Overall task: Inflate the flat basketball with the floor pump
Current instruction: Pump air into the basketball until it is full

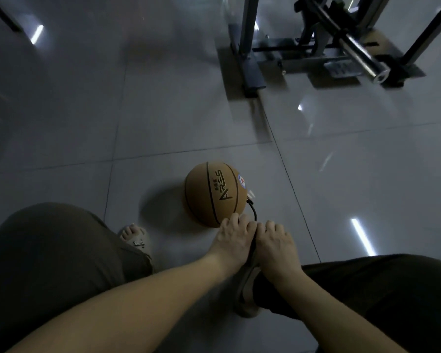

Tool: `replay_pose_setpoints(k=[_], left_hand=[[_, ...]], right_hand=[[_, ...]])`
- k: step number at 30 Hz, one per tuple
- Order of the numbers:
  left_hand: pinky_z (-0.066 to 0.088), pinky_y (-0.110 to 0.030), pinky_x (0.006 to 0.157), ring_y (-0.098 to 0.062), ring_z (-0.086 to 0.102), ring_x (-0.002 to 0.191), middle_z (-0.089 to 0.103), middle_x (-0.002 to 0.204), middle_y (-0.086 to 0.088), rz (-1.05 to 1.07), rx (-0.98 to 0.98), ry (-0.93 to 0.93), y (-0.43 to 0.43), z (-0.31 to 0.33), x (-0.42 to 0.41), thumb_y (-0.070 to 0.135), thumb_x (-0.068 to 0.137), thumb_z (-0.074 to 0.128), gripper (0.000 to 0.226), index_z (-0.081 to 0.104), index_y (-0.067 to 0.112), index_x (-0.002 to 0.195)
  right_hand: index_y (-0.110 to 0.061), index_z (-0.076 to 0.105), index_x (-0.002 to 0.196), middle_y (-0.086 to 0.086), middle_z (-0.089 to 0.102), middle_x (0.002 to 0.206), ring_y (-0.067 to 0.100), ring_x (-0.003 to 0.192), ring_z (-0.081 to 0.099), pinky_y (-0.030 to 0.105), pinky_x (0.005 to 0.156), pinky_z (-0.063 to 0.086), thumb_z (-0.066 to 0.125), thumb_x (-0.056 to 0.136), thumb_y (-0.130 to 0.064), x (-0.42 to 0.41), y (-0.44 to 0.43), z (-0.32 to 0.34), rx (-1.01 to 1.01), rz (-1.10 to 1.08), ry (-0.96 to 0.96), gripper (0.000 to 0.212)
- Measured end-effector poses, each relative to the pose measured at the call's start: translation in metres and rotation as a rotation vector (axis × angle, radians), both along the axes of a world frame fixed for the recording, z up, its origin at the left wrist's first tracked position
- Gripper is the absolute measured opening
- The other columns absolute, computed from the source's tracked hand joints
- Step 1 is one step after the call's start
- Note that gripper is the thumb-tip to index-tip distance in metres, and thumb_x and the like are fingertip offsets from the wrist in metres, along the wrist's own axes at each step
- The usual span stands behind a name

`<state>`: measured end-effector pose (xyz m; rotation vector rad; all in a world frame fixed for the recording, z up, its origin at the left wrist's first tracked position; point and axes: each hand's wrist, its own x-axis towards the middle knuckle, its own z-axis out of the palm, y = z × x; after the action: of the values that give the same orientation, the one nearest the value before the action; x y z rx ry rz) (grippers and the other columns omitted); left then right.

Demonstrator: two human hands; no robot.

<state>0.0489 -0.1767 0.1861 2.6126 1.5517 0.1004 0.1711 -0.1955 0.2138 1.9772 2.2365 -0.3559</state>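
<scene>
Both hands, the left hand (233, 236) and right hand (274, 242), are closed side by side on the pump handle, itself hidden. Just beyond their fingertips sits the basketball (215, 193), hose (252, 211) plugged in at its right. It probably feels soft and light, likely to roll; steady it low.

Glossy grey tiled floor (163, 110) carries basketball (214, 193), metal rack (316, 47).
</scene>
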Motion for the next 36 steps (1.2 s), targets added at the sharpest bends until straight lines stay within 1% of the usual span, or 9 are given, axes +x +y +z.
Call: replay_pose_setpoints(k=[3, 6, 10, 13, 17, 23, 27, 32, 36], left_hand=[[0.044, -0.037, 0.073, -0.026, 0.054, 0.09, 0.058, 0.1, -0.006, 0.02, -0.015, -0.068, 0.0, 0.014, 0.0, 0.024, 0.088, 0.037, 0.024, 0.055, 0.019, 0.103], [0.043, -0.038, 0.077, -0.026, 0.052, 0.092, 0.058, 0.099, -0.008, -0.037, 0.101, -0.209, 0.017, 0.061, 0.002, 0.028, 0.09, 0.028, 0.035, 0.058, 0.015, 0.102], [0.032, -0.028, 0.074, -0.02, 0.046, 0.083, 0.054, 0.092, -0.005, -0.138, 0.243, -0.343, 0.033, 0.131, -0.004, 0.029, 0.09, 0.034, 0.027, 0.055, 0.014, 0.096], [0.031, -0.028, 0.072, -0.02, 0.046, 0.081, 0.054, 0.091, -0.006, -0.112, 0.304, -0.346, 0.022, 0.133, -0.003, 0.028, 0.092, 0.037, 0.024, 0.056, 0.013, 0.095], [0.038, -0.04, 0.07, -0.028, 0.048, 0.081, 0.054, 0.089, -0.008, -0.022, 0.346, -0.235, 0.005, 0.086, -0.004, 0.022, 0.092, 0.043, 0.014, 0.055, 0.015, 0.092], [0.036, -0.037, 0.065, -0.024, 0.045, 0.078, 0.052, 0.09, -0.006, -0.011, 0.252, -0.128, 0.0, 0.032, -0.002, 0.018, 0.088, 0.052, 0.008, 0.05, 0.017, 0.095], [0.036, -0.036, 0.064, -0.022, 0.044, 0.08, 0.052, 0.094, -0.006, 0.015, 0.175, -0.054, 0.001, 0.002, 0.001, 0.02, 0.085, 0.059, 0.019, 0.049, 0.018, 0.101], [0.038, -0.036, 0.065, -0.023, 0.046, 0.081, 0.052, 0.095, -0.006, 0.04, 0.067, -0.012, 0.004, -0.015, 0.005, 0.018, 0.082, 0.065, 0.024, 0.051, 0.018, 0.102], [0.041, -0.035, 0.069, -0.022, 0.048, 0.085, 0.055, 0.1, -0.005, 0.032, 0.006, -0.014, 0.002, -0.005, 0.003, 0.02, 0.087, 0.052, 0.019, 0.053, 0.018, 0.106]], right_hand=[[-0.019, 0.053, 0.112, 0.002, 0.052, 0.11, 0.019, 0.099, 0.051, 0.029, 0.085, 0.045, 0.059, 0.089, -0.018, 0.002, -0.001, 0.025, 0.017, -0.008, 0.066, 0.024], [-0.013, 0.057, 0.091, 0.008, 0.055, 0.09, 0.03, 0.079, 0.055, 0.033, 0.062, 0.037, 0.066, 0.067, -0.003, 0.011, 0.005, 0.059, 0.274, -0.058, 0.139, 0.027], [-0.009, 0.059, 0.1, 0.009, 0.054, 0.095, 0.024, 0.081, 0.05, 0.036, 0.063, 0.046, 0.05, 0.081, -0.011, 0.021, 0.008, 0.1, 0.599, -0.075, 0.281, 0.021], [-0.006, 0.06, 0.1, 0.011, 0.055, 0.094, 0.025, 0.081, 0.049, 0.039, 0.065, 0.047, 0.05, 0.084, -0.011, 0.019, 0.004, 0.103, 0.675, -0.047, 0.255, 0.019], [-0.01, 0.056, 0.088, 0.012, 0.052, 0.082, 0.026, 0.07, 0.042, 0.039, 0.059, 0.04, 0.045, 0.081, -0.006, 0.005, 0.0, 0.067, 0.514, -0.015, 0.065, 0.013], [-0.012, 0.054, 0.086, 0.008, 0.047, 0.079, 0.021, 0.066, 0.037, 0.034, 0.053, 0.04, 0.06, 0.084, -0.009, -0.004, -0.007, 0.026, 0.273, -0.068, 0.005, 0.007], [-0.016, 0.05, 0.103, 0.007, 0.048, 0.098, 0.021, 0.084, 0.044, 0.036, 0.073, 0.049, 0.048, 0.094, -0.019, -0.005, -0.001, 0.004, 0.091, -0.071, -0.028, 0.01], [-0.017, 0.05, 0.103, 0.006, 0.048, 0.1, 0.022, 0.086, 0.043, 0.034, 0.074, 0.044, 0.047, 0.094, -0.021, -0.005, 0.005, -0.01, 0.053, -0.059, -0.016, 0.01], [-0.019, 0.051, 0.106, 0.003, 0.049, 0.102, 0.017, 0.086, 0.039, 0.032, 0.079, 0.047, 0.051, 0.094, -0.019, 0.001, 0.006, -0.003, 0.028, -0.035, 0.059, 0.012]])
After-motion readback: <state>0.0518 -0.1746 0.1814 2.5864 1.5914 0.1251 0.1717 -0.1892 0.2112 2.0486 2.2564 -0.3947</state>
